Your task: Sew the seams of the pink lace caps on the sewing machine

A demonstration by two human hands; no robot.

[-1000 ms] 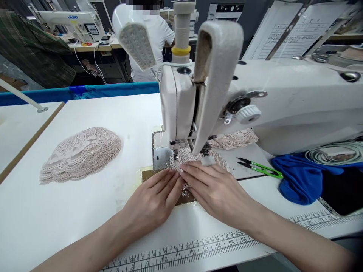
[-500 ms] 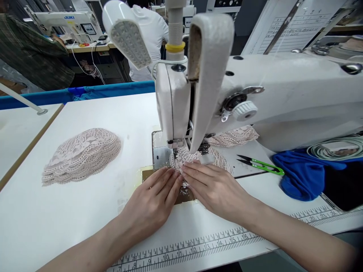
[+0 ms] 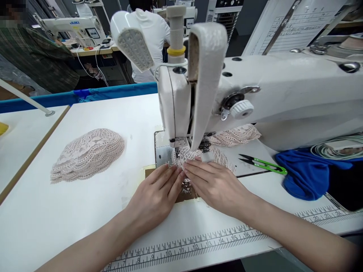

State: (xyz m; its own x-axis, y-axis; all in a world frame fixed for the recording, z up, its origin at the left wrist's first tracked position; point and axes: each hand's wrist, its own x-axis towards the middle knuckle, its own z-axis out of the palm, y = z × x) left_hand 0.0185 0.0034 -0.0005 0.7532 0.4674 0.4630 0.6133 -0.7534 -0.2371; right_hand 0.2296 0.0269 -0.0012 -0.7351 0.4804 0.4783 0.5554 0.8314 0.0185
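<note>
A piece of pale pink lace [image 3: 221,156] lies under the presser foot of the white sewing machine [image 3: 172,102]. On its near left edge rest the fingertips of my left hand [image 3: 155,194], fingers stretched out side by side. My right hand [image 3: 218,185] lies flat over the lace's near side, its fingers extended and pointing left. The two hands' fingertips almost meet just in front of the needle, and part of the lace is hidden beneath them. Neither hand grips anything.
A stack of lace pieces [image 3: 90,155] sits on the left of the table, and more lace [image 3: 238,135] lies behind the needle. Green thread snips [image 3: 266,165], a blue cloth [image 3: 306,173] and a black phone [image 3: 346,189] are at right. A printed ruler [image 3: 181,249] runs along the front edge.
The view has shifted slightly, so the scene sits a little further right. Both hands stay on the lace in nearly the same pose.
</note>
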